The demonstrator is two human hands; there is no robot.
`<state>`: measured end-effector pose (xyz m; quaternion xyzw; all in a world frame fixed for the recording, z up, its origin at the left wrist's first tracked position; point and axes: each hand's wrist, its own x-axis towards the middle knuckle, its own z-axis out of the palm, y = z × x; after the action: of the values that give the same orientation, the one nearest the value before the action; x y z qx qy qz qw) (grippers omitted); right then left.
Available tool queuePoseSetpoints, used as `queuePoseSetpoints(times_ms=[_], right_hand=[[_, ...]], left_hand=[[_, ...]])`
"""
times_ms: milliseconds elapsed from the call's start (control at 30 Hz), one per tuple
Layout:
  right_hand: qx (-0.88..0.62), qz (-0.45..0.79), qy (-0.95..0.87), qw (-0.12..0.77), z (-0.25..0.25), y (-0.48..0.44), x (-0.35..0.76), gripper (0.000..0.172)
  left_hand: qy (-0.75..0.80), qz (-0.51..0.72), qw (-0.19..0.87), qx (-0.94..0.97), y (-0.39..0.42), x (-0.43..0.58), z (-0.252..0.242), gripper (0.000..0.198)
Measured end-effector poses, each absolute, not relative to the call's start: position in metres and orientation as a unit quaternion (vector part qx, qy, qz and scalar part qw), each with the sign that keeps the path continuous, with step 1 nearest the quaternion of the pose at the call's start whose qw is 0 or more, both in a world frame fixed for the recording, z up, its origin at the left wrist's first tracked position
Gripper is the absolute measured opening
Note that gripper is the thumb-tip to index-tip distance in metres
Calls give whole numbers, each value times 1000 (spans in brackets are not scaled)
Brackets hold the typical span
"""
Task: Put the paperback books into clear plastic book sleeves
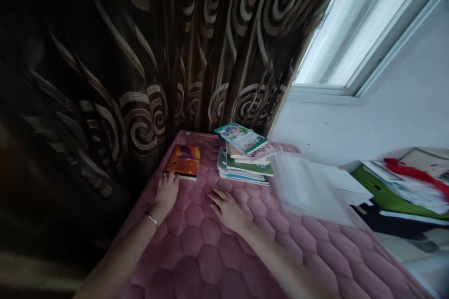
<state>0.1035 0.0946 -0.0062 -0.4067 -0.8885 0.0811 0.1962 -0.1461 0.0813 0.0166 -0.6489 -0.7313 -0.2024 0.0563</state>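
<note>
An orange and purple book [184, 161] lies flat on the pink quilted surface [206, 243]. My left hand [167, 191], with a silver bracelet at the wrist, is at the book's near left corner; its fingers lie extended, and I cannot tell whether they press on the cover. My right hand [226, 208] rests low over the quilting with its fingers stretched out, holding nothing. Just beyond it stands an uneven stack of books [243, 168]. A book with a green-edged, illustrated cover [242, 138] lies slanted on top.
Clear plastic sheets or sleeves [301, 184] lie right of the stack, beside a white box-like object [345, 182]. Farther right is a pile with green and red items [393, 187]. A dark patterned curtain [210, 56] hangs behind, and a window [361, 23] is at upper right.
</note>
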Motion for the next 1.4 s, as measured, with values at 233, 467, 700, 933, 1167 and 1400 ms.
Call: queuePoseSetpoints(times_ms=[233,467,700,933,1167,1400], right_hand=[[-502,76,-838,201,-9,34,227,34],[-535,83,-806,240,-6,20,238,36],[-519,126,-759,373,-2,28,251,31],[-690,14,-541,480,21,104,318,35],[-710,15,-556,432,17,146,330,30],[-736,24,-543,403,16,147,340,37]], left_hand=[[-619,-166,-78,-764,30,-5,-2,39],[-626,-210,-30,-750,17,39,-17,39],[-625,-220,-32,-749,17,32,-12,38],[-612,-240,-13,-753,17,31,-9,36],[-602,-264,-11,-754,17,28,-13,32],[-593,-279,-14,-755,18,27,-14,32]])
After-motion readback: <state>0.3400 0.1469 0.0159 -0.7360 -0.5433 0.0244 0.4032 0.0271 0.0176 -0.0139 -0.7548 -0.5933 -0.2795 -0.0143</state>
